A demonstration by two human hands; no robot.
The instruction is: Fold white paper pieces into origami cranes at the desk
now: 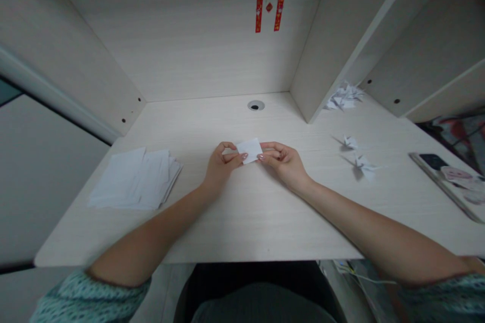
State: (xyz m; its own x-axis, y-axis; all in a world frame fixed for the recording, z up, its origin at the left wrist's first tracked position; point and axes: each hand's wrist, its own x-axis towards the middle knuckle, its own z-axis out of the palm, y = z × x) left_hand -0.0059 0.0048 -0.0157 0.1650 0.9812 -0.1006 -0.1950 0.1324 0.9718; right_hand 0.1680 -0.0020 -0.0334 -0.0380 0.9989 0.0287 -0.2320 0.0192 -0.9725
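A small folded white paper [250, 150] is held between my two hands, just above the middle of the desk. My left hand [226, 161] pinches its left edge between thumb and fingers. The right edge is pinched by my right hand [281, 159], thumb in front and fingers behind. Stacked white paper sheets [131, 176] lie on the desk to the left of my left hand. Two folded paper cranes, one [350, 143] behind the other [365, 166], sit to the right of my right hand.
A pile of folded paper cranes [344, 97] lies at the back right, beside an upright divider [333, 35]. A phone [450, 181] rests near the desk's right edge. The desk [212, 232] has a round cable hole [256, 105] at the back.
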